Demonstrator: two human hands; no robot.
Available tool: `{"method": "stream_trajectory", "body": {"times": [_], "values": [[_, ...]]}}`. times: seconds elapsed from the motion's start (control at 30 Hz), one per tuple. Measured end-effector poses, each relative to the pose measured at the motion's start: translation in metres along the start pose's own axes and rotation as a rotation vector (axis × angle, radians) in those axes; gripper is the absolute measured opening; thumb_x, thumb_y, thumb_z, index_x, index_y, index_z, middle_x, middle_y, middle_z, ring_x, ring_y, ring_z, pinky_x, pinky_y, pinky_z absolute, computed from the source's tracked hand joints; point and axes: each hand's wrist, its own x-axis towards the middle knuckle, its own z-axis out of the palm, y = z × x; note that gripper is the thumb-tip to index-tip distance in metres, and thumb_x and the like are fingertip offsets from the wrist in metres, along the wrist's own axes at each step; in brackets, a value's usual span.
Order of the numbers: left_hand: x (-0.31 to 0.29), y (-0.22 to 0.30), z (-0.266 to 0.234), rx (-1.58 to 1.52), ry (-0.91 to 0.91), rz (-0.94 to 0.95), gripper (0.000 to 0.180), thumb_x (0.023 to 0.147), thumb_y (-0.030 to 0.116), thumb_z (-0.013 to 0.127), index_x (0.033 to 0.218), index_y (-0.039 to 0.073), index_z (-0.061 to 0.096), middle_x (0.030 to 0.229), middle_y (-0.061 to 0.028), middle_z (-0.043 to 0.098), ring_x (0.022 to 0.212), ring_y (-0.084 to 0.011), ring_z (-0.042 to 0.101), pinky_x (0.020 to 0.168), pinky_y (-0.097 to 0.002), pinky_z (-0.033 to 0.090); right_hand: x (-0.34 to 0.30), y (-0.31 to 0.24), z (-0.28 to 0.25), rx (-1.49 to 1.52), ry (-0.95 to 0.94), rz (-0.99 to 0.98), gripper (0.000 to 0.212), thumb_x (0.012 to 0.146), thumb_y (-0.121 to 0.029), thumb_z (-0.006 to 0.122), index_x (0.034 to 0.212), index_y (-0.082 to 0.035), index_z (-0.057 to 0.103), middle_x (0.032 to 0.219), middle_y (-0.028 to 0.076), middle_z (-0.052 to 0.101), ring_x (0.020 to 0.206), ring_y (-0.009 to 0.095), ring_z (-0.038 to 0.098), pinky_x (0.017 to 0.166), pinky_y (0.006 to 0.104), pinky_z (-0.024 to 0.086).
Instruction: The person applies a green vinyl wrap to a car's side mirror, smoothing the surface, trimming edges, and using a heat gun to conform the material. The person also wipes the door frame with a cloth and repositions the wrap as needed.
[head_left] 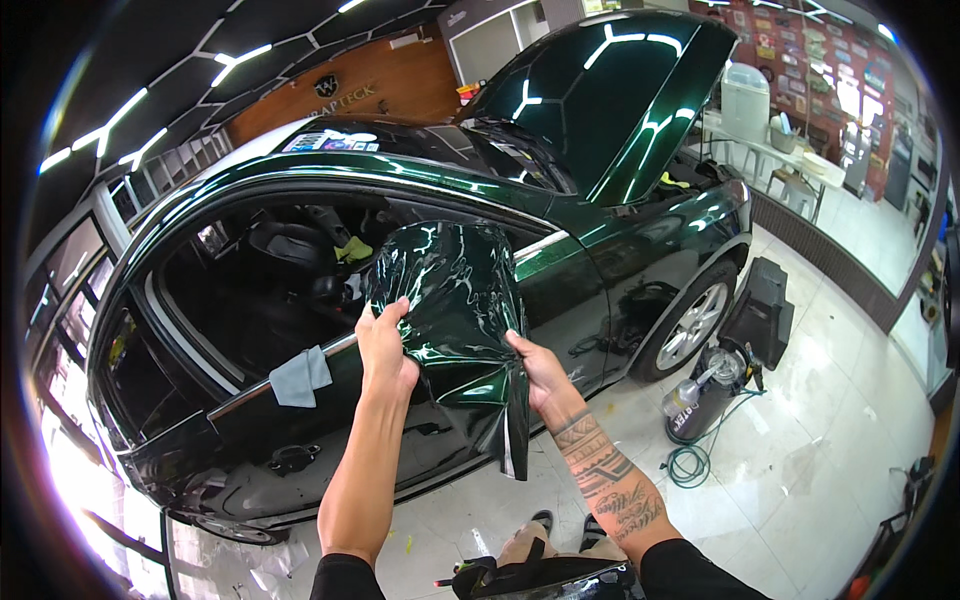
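Note:
Both my hands grip a sheet of glossy dark green vinyl wrap film (pixel 450 300), level with the car's front side window. The film bulges into a rounded, wrinkled shape at the top; whatever lies under it is hidden. My left hand (pixel 386 345) is closed on its left edge, thumb and fingers pinching. On the other side my right hand (pixel 540 370) pinches the right edge, where the film gathers into folds and a loose strip hangs down. Behind the film stands a dark green car (pixel 560 290) with its hood (pixel 610 100) raised.
A grey-blue cloth (pixel 300 378) hangs over the door sill at the left. To the right, a black tank sprayer (pixel 708 400) with a coiled green hose (pixel 688 464) stands on the tiled floor, beside a dark box-like unit (pixel 762 312) near the front wheel (pixel 692 318).

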Motion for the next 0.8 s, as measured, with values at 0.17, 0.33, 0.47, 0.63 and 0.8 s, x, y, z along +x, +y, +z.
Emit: {"method": "stream_trajectory", "body": {"times": [0.17, 0.33, 0.47, 0.63, 0.8], "values": [[0.006, -0.001, 0.006, -0.06, -0.005, -0.116, 0.024, 0.086, 0.0, 0.061, 0.109, -0.004, 0.055, 0.099, -0.0171, 0.067, 0.087, -0.0303, 0.069, 0.078, -0.0459, 0.059, 0.003, 0.02, 0.005, -0.007, 0.017, -0.051, 0.038, 0.104, -0.029, 0.049, 0.118, 0.004, 0.062, 0.111, 0.021, 0.069, 0.099, 0.031, 0.069, 0.092, 0.0484, 0.055], [0.016, 0.007, 0.02, -0.019, 0.074, -0.141, 0.021, 0.083, -0.002, 0.057, 0.103, -0.006, 0.058, 0.094, -0.0188, 0.067, 0.079, -0.032, 0.07, 0.072, -0.0464, 0.062, -0.007, 0.006, 0.036, -0.031, -0.024, -0.072, 0.037, 0.102, -0.028, 0.051, 0.114, 0.005, 0.063, 0.107, 0.021, 0.071, 0.094, 0.032, 0.071, 0.087, 0.0463, 0.058], [-0.007, 0.001, 0.02, -0.068, -0.012, -0.116, 0.022, 0.084, -0.003, 0.055, 0.106, -0.004, 0.056, 0.093, -0.016, 0.067, 0.077, -0.0291, 0.069, 0.071, -0.0435, 0.062, -0.017, 0.018, 0.021, -0.07, 0.128, -0.193, 0.029, 0.1, -0.021, 0.057, 0.106, 0.007, 0.065, 0.095, 0.019, 0.072, 0.08, 0.027, 0.072, 0.077, 0.0399, 0.061], [-0.028, 0.0, 0.003, 0.058, -0.126, -0.033, 0.021, 0.083, -0.004, 0.056, 0.104, -0.003, 0.06, 0.092, -0.0068, 0.066, 0.079, -0.0178, 0.065, 0.075, -0.0341, 0.055, -0.022, 0.039, 0.012, -0.173, 0.21, -0.227, 0.028, 0.101, -0.021, 0.058, 0.106, 0.006, 0.062, 0.096, 0.015, 0.071, 0.081, 0.024, 0.071, 0.074, 0.0375, 0.061], [-0.04, 0.007, -0.009, 0.12, -0.303, -0.005, 0.021, 0.087, -0.004, 0.058, 0.107, -0.003, 0.06, 0.095, -0.0067, 0.067, 0.082, -0.0156, 0.064, 0.077, -0.0332, 0.055, -0.02, 0.05, -0.011, -0.24, 0.279, -0.304, 0.032, 0.098, -0.028, 0.063, 0.107, 0.003, 0.064, 0.095, 0.011, 0.071, 0.083, 0.022, 0.07, 0.077, 0.0372, 0.059]]}}
